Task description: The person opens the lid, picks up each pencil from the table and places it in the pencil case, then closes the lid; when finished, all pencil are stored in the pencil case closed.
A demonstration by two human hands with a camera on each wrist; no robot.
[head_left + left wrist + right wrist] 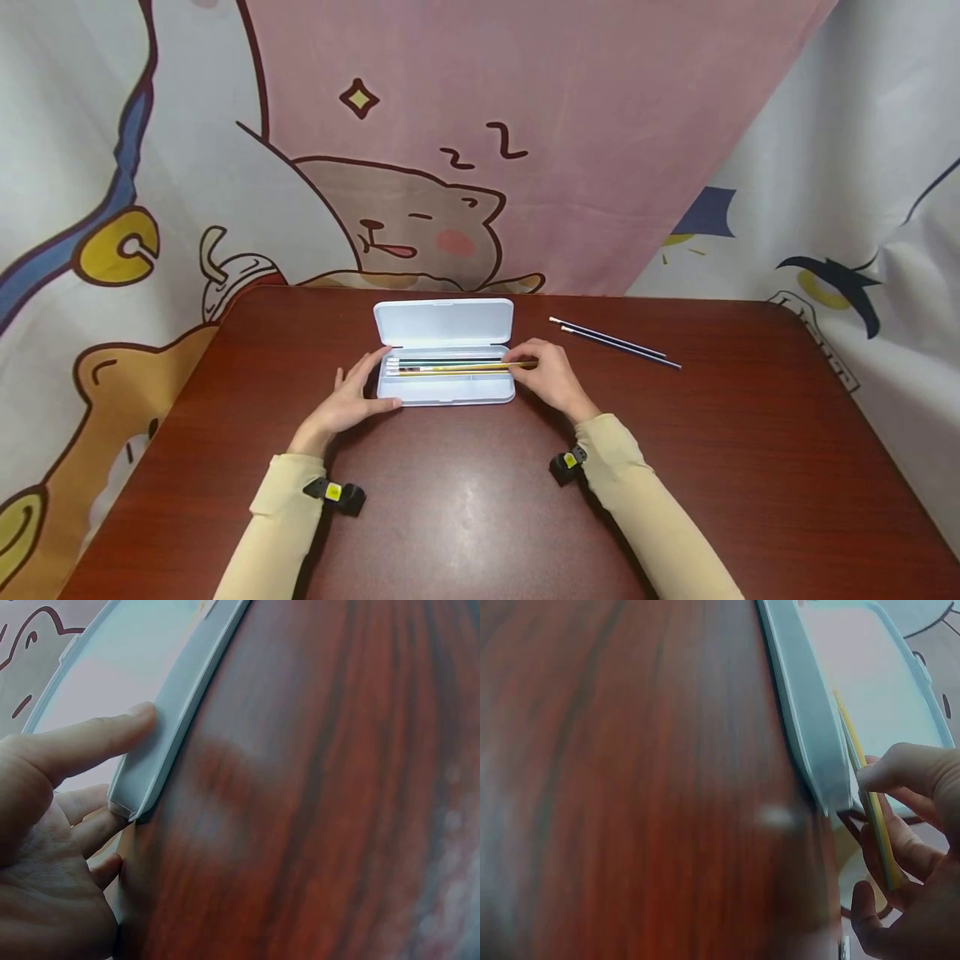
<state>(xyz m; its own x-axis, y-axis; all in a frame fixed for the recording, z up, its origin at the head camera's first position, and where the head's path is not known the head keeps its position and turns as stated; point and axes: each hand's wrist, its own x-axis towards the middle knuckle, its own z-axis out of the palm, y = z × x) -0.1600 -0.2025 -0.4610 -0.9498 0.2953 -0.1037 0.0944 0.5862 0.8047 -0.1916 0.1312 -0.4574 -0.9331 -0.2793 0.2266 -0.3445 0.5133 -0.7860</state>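
A white pencil case [442,392] lies on the table with its lid [442,322] raised at the back. Inside it, several pencils [431,361] lie side by side, their white ends to the left. My left hand [347,407] holds the left end of the case, the thumb on its front edge and the fingers around the far side. At the opposite end, my right hand [551,379] pinches a yellow pencil [886,851] between thumb and fingers. One end of that pencil sticks out past the case's right wall; the rest reaches over the compartment.
Two dark blue pencils [618,342] lie slanted on the brown table [465,500] right of the case. Behind the table's back edge hangs a printed cloth [570,167]. A small black camera is strapped at each wrist.
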